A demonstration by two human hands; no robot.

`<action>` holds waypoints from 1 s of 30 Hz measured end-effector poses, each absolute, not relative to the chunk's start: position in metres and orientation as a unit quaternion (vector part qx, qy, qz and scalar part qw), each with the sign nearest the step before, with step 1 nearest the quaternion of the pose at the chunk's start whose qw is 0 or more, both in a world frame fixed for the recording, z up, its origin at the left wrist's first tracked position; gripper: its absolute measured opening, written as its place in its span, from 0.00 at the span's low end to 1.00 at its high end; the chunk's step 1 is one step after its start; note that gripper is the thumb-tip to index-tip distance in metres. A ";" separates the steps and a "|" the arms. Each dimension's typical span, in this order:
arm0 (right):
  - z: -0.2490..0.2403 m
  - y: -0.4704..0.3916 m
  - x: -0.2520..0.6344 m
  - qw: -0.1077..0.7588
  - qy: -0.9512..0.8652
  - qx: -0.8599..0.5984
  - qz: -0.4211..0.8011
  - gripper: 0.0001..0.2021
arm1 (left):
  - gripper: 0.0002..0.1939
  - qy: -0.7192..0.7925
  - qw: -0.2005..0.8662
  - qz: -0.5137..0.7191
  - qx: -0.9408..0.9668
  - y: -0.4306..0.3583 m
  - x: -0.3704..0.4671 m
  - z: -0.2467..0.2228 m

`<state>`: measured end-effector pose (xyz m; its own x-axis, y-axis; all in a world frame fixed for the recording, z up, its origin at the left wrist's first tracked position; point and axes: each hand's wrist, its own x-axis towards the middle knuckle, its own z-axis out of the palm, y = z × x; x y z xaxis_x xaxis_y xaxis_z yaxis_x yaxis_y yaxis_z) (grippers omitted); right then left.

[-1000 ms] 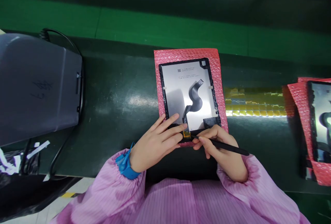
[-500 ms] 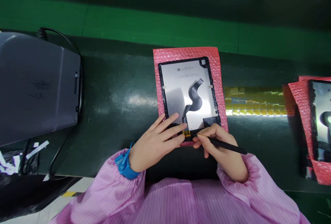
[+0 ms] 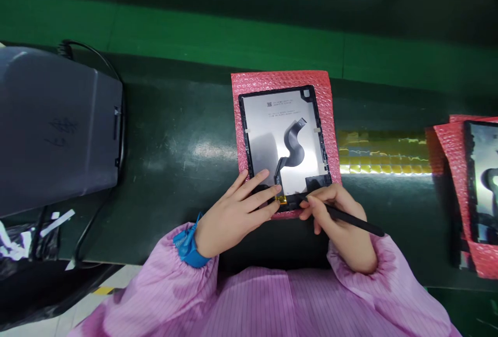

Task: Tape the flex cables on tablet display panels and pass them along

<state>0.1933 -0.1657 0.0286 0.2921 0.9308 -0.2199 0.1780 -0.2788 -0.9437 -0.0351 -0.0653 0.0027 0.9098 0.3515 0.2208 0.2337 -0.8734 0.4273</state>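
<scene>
Panel [image 3: 268,145] bears a QR code and tiny illegible print. The left hand [image 3: 233,212] presses its lower edge flat-fingered; the right [image 3: 334,215] pinches a black tool [image 3: 356,220].

The tablet screen [image 3: 262,153] lies flat on pink bubble wrap [image 3: 280,80], shiny silver back up, with a black rim. A dark, wiggly ribbon cable [image 3: 296,154] curls over it, with a small yellow patch [image 3: 282,200] near the bottom edge. The thin black hand tool [image 3: 355,220] is held slanted, its front end by that edge.
</scene>
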 end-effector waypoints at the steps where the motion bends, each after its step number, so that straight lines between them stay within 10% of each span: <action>1: 0.028 -0.168 0.195 0.454 -0.405 -0.678 0.412 0.08 | 0.15 0.156 0.197 0.146 0.957 -0.066 -0.034 0.003; 10: 0.028 -0.178 0.199 0.553 -0.392 -0.616 0.402 0.06 | 0.23 0.295 0.172 0.174 0.924 -0.101 -0.021 0.005; 16: 0.034 -0.188 0.199 0.592 -0.363 -0.595 0.404 0.05 | 0.15 0.547 0.375 0.434 0.610 -0.116 -0.088 0.014; 20: 0.022 -0.195 0.213 0.550 -0.369 -0.592 0.459 0.11 | 0.18 0.611 0.413 0.595 0.319 -0.114 -0.145 0.030; 30: -0.006 -0.203 0.224 0.426 -0.532 -0.601 0.416 0.14 | 0.19 0.609 0.370 0.625 0.318 -0.086 -0.182 0.044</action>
